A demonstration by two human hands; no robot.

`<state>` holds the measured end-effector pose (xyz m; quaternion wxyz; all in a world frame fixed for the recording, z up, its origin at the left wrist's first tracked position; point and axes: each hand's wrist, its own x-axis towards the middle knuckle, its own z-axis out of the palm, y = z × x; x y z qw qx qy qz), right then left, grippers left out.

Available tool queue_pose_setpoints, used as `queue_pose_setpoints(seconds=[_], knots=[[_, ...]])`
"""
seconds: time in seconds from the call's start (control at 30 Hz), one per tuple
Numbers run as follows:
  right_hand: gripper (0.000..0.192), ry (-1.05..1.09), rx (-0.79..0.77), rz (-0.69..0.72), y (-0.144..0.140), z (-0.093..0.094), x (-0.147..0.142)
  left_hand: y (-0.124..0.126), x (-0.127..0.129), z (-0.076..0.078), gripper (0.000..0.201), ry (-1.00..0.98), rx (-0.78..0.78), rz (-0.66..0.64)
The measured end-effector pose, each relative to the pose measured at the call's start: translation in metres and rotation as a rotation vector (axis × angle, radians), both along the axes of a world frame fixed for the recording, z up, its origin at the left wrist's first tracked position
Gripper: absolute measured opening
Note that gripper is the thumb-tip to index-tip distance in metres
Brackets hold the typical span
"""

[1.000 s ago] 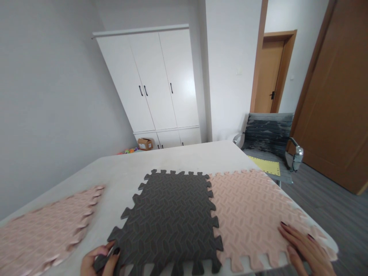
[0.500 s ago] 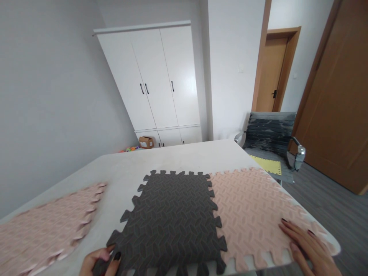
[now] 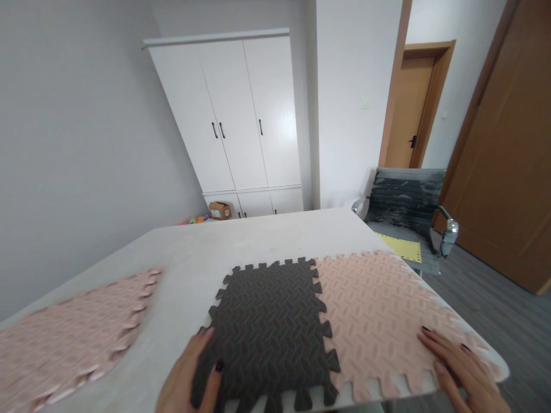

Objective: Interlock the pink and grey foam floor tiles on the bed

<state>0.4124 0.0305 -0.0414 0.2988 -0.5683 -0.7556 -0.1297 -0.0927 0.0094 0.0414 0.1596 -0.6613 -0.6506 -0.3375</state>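
Tabletop under everything. Pink mat right, teeth meshed with dark mat centre. My left hand flat, open on dark mat's left edge; right hand flat, open on pink mat's near right corner.

Left hand lay low at the frame's bottom edge, palm down, fingers stretched forward and close together, thumb out to the right; wrist cut off by the frame. Right hand rested flat at bottom right, fingers spread, pointing up-left, dark nails showing. Neither hand seemed to have a grip closed on anything.
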Motion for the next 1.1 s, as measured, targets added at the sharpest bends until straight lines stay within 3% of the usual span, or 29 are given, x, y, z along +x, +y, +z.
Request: queue_pose_setpoints(seconds=[0.07, 0.13, 0.2, 0.27, 0.43, 0.53, 0.6, 0.67, 0.73, 0.8, 0.87, 0.9, 0.97, 1.1], knots=[[0.044, 0.001, -0.006, -0.002, 0.0, -0.001, 0.001, 0.005, 0.044, 0.004, 0.046, 0.197, -0.015, -0.201], [0.044, -0.002, -0.001, -0.004, 0.0, -0.001, 0.001, 0.013, 0.087, -0.002, 0.049, 0.388, 0.036, -0.378], [0.044, -0.008, 0.004, -0.006, 0.0, 0.001, 0.001, 0.022, 0.12, -0.016, 0.049, 0.522, 0.108, -0.454], [0.045, -0.02, -0.001, -0.008, 0.0, 0.003, -0.001, 0.028, 0.143, -0.035, 0.045, 0.608, 0.18, -0.444], [0.044, -0.048, -0.022, -0.031, -0.002, 0.002, 0.001, 0.032, 0.166, -0.067, 0.042, 0.596, 0.274, -0.304], [0.042, -0.05, -0.076, -0.02, 0.003, 0.005, 0.009, 0.029, 0.168, -0.069, 0.043, 0.548, 0.258, -0.297], [0.038, -0.065, -0.126, -0.004, 0.015, 0.019, 0.006, 0.029, 0.167, -0.064, 0.044, 0.551, 0.246, -0.323], [0.037, -0.091, -0.159, 0.022, 0.031, 0.046, -0.014, 0.029, 0.164, -0.056, 0.045, 0.579, 0.244, -0.36], [0.045, -0.094, -0.174, 0.072, 0.051, 0.081, -0.054, 0.029, 0.162, -0.05, 0.048, 0.594, 0.25, -0.39], [0.05, -0.104, -0.243, 0.214, 0.072, 0.112, -0.105, 0.03, 0.163, -0.048, 0.048, 0.561, 0.272, -0.408], [0.055, -0.134, -0.336, 0.385, 0.095, 0.13, -0.155, 0.031, 0.167, -0.052, 0.046, 0.441, 0.345, -0.389], [0.058, -0.154, -0.379, 0.426, 0.106, 0.132, -0.177, 0.032, 0.169, -0.056, 0.046, 0.365, 0.385, -0.367], [0.062, -0.186, -0.45, 0.378, 0.128, 0.124, -0.208, 0.033, 0.174, -0.064, 0.044, 0.26, 0.436, -0.326], [0.064, -0.212, -0.506, 0.261, 0.155, 0.089, -0.23, 0.036, 0.178, -0.074, 0.037, 0.28, 0.438, -0.296]])
